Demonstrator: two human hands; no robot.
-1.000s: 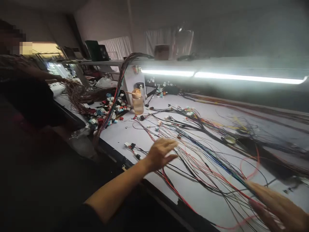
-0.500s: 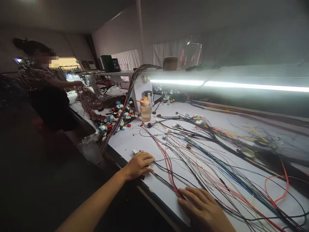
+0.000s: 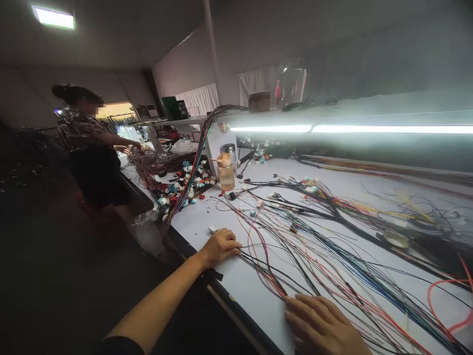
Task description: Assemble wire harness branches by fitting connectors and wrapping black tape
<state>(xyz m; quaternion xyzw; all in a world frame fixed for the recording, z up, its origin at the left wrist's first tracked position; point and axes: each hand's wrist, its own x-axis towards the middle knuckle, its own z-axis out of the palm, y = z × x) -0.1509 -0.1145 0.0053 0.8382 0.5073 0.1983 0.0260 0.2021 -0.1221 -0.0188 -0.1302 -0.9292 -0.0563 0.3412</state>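
My left hand (image 3: 220, 248) rests near the table's front edge, its fingers bent and closed on thin black wires (image 3: 254, 258) that run out to the right. Just behind its knuckles lies a small white connector (image 3: 212, 230). Lower right, my right hand (image 3: 327, 323) is palm down, closed over a gathered bundle of red and black wires (image 3: 275, 283); its thumb and the wires beneath are hidden. Beside and beyond this hand spread long loose wires (image 3: 343, 256) in black, red, blue and green.
A drink bottle (image 3: 225, 172) stands by the shelf post, near heaped connectors (image 3: 177, 192). A thick wire bundle (image 3: 199, 158) hangs off the shelf. A tape roll (image 3: 396, 240) lies at right. A co-worker (image 3: 88, 143) handles wires at far left. The dark table edge (image 3: 236, 305) runs in front.
The view has shifted, so the scene sits a little lower and to the right. My left fingers look more tightly bent, and the red wires between my hands have spread into looser curves.
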